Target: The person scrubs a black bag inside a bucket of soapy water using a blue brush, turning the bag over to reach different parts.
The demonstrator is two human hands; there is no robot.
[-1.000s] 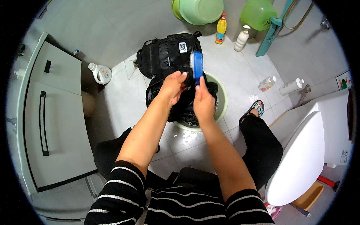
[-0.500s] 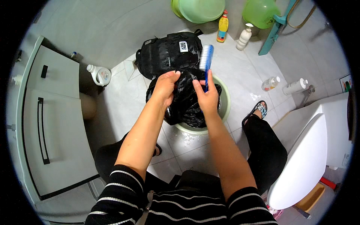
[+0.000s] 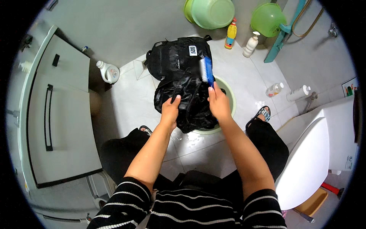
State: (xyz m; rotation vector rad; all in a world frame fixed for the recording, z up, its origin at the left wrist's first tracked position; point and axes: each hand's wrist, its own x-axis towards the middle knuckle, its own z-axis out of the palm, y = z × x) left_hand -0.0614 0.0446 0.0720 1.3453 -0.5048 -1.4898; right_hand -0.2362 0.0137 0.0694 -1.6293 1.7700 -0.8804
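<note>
Wet black fabric [image 3: 190, 108] lies bunched over a pale green basin [image 3: 233, 101], hiding much of it. My left hand [image 3: 170, 113] is closed on the near left part of this fabric, thumb on top. In my right hand [image 3: 220, 103] is a blue scrubbing brush [image 3: 207, 71] with white bristles, held upright by its handle with the bristles turned left. Just beyond, a black backpack [image 3: 164, 59] with a white label lies on the floor; whether the wet fabric is part of it I cannot tell.
A yellow bottle [image 3: 230, 35], white pump bottle [image 3: 251, 45] and green basins [image 3: 212, 15] stand along the far wall. To the left are a white jug [image 3: 108, 72] and a cabinet [image 3: 66, 114]. A toilet [image 3: 307, 156] and two bottles [image 3: 274, 90] are on the right.
My left hand has moved down and nearer to me, drawing the fabric with it. My right hand has shifted slightly right and nearer with the brush. The view has tilted a little.
</note>
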